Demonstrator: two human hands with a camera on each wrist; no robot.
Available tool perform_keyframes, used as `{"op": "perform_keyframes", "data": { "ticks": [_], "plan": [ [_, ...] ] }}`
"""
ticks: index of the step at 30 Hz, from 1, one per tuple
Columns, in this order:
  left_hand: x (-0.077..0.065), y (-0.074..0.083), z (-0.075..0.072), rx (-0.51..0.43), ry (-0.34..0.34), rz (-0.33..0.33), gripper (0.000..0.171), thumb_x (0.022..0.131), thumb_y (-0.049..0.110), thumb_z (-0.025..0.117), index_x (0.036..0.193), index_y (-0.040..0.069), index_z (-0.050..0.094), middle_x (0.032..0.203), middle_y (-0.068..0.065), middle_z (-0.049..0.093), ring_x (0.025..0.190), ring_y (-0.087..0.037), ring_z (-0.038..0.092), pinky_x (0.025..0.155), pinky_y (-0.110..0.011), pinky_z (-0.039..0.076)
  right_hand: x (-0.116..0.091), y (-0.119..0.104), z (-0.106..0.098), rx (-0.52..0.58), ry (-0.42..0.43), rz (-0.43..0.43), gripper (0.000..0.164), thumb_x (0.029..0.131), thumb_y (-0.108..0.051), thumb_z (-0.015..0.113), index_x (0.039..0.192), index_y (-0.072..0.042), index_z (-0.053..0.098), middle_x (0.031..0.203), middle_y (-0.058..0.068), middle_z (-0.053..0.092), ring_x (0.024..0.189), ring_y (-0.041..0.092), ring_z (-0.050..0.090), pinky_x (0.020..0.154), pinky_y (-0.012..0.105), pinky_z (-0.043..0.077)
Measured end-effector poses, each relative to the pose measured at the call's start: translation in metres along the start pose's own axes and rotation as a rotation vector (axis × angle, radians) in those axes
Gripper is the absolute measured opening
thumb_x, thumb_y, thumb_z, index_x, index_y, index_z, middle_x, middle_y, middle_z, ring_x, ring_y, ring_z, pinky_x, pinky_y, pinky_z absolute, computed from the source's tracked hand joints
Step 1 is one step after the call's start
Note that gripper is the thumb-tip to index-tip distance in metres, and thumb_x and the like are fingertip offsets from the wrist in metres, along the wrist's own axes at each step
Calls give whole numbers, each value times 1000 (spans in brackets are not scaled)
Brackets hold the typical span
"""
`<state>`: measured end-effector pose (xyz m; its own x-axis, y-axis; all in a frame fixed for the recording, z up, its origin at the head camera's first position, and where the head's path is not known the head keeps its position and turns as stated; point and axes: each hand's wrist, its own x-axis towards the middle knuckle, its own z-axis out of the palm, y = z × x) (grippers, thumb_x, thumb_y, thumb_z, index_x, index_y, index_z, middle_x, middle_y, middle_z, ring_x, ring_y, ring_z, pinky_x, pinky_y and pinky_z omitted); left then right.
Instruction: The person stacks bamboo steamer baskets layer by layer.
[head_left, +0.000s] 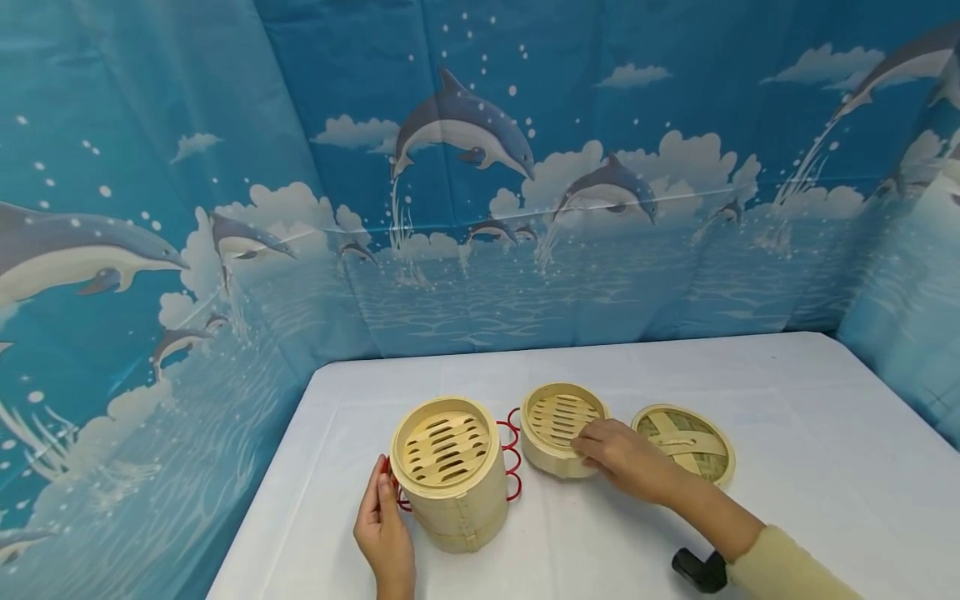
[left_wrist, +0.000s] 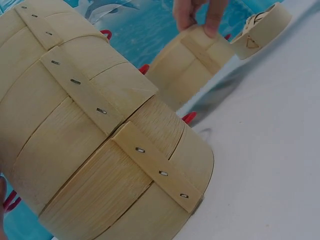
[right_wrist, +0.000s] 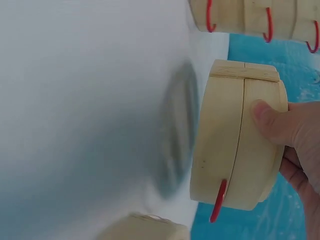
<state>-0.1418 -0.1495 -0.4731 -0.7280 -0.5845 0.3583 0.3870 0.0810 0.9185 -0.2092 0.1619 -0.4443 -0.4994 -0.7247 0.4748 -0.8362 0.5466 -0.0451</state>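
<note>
A tall stack of bamboo steamer baskets (head_left: 465, 517) stands on the table, with a slotted base showing in its top tier and red loops down both sides. My left hand (head_left: 384, 525) rests upright against its left side, fingers and thumb extended beside a red loop. To the right of the stack, my right hand (head_left: 622, 458) pinches the near rim of a single steamer basket (right_wrist: 225, 140), thumb on the outer wall. In the right wrist view its shadow falls on the tabletop beside it, and a red loop hangs from its wall.
A round woven bamboo lid (head_left: 686, 442) lies right of the single basket, partly behind my right hand. The white tablecloth (head_left: 810, 467) stretches back to a blue dolphin curtain (head_left: 465, 275). Near the right wrist sits a black device (head_left: 701, 571).
</note>
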Motion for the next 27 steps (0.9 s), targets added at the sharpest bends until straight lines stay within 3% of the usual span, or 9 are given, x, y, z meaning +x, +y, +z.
{"op": "perform_keyframes", "data": {
  "ticks": [13, 22, 27],
  "plan": [
    [0, -2, 0, 7, 15, -13, 38, 99, 18, 43, 126, -7, 50, 125, -22, 51, 111, -6, 53, 88, -19, 44, 33, 13, -61, 1, -63, 26, 30, 69, 0, 78, 98, -3, 67, 92, 3, 62, 86, 19, 57, 74, 37, 52],
    [-1, -3, 0, 10, 18, -16, 38, 98, 19, 44, 126, -6, 51, 125, -22, 51, 110, -6, 53, 88, -18, 44, 56, 1, -95, -14, 30, -31, 30, 69, 1, 78, 96, -5, 67, 92, 2, 61, 85, 18, 57, 73, 37, 51],
    [-1, -4, 0, 2, 20, -9, 38, 98, 19, 44, 125, -7, 51, 125, -23, 51, 110, -6, 53, 89, -19, 44, 68, -14, -108, 37, 44, -86, 30, 71, 1, 76, 99, -4, 67, 94, 2, 61, 86, 18, 57, 73, 36, 51]
  ]
}}
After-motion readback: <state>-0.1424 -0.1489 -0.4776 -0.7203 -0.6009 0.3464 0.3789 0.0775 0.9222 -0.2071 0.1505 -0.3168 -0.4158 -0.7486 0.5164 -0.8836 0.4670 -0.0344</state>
